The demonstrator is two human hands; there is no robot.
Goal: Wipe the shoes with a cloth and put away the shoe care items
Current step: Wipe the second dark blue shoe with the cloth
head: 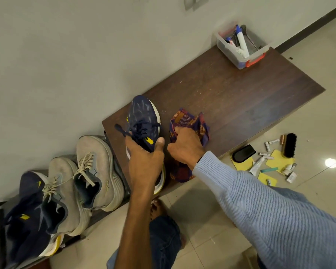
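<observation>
Yellow-logoed navy shoe (144, 117) beside checked cloth (188, 121)

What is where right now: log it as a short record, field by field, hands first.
left hand: grips the navy shoe, toe on the wooden bench
right hand: grips the checked cloth beside that shoe
rack: two grey shoes, a second navy shoe
plastic box: far bench end, holds a white tube
floor: brush, tubes, yellow pads, not put away

At frame centre, the left hand (144, 162) grips a navy shoe (144, 121) on the tabletop (231, 98); the right hand (186, 146) clutches a striped cloth (190, 121).
</observation>
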